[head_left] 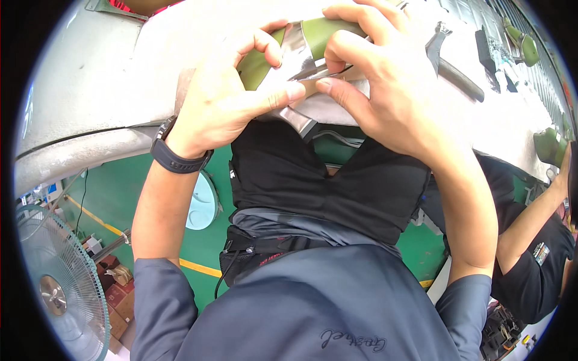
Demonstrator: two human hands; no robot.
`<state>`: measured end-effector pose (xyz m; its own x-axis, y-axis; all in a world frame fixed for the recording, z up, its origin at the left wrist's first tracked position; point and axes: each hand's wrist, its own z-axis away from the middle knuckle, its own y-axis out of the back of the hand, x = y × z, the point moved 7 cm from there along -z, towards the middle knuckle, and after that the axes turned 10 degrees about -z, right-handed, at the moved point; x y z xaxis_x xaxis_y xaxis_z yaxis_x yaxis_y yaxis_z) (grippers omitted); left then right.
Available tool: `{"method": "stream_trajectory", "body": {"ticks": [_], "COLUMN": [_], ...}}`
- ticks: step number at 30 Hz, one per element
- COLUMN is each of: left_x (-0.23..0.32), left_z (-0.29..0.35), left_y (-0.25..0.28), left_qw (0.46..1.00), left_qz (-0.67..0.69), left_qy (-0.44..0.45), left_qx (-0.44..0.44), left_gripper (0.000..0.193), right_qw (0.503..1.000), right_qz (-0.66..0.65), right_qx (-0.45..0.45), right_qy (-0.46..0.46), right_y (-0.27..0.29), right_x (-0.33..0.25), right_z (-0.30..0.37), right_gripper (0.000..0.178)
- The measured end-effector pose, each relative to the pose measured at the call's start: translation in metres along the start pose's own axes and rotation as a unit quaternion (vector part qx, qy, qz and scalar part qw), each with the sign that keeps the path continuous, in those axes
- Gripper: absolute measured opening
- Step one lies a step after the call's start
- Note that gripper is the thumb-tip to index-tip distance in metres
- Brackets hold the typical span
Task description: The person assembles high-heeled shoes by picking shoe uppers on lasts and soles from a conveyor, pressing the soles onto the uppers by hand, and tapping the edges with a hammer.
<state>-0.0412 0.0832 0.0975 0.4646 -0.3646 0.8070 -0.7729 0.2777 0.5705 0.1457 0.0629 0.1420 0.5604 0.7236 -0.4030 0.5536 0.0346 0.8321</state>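
A green shoe [256, 67] with a shiny silver band [296, 47] across it lies at the top middle, over the table's near edge. A silver heel-like piece [295, 119] with a dark tip juts from it towards my lap. My left hand [226, 93] is closed on its left side, with bent fingers on the green surface and the thumb near the band's lower end. From the right, my right hand [385, 75] grips it, the thumb and curled index finger close together at the band's edge. Part of the shoe is hidden behind my fingers.
A hammer [454, 75] with a dark handle lies right of my right hand. Farther right are green shoes [528, 48] and a co-worker's arm [533, 222]. The white table [90, 78] spans the far side; a fan [57, 295] stands at lower left, near a light-blue round stool [203, 204].
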Motion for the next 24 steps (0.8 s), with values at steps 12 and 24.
{"method": "stream_trajectory", "body": {"ticks": [12, 24], "left_x": [0.021, 0.015], "left_z": [-0.009, -0.005], "left_y": [-0.005, -0.013], "left_qw": [0.986, 0.99], "left_qz": [-0.144, -0.096], "left_qy": [-0.056, -0.032], "left_qx": [0.062, 0.103], "left_gripper": [0.023, 0.02], "right_qw": [0.99, 0.994], "right_qz": [0.035, -0.017], "right_qx": [0.097, 0.107], "right_qy": [0.099, -0.032], "right_y": [-0.001, -0.01], "right_x": [0.007, 0.013], "right_z": [0.005, -0.001], "right_gripper": [0.035, 0.033]}}
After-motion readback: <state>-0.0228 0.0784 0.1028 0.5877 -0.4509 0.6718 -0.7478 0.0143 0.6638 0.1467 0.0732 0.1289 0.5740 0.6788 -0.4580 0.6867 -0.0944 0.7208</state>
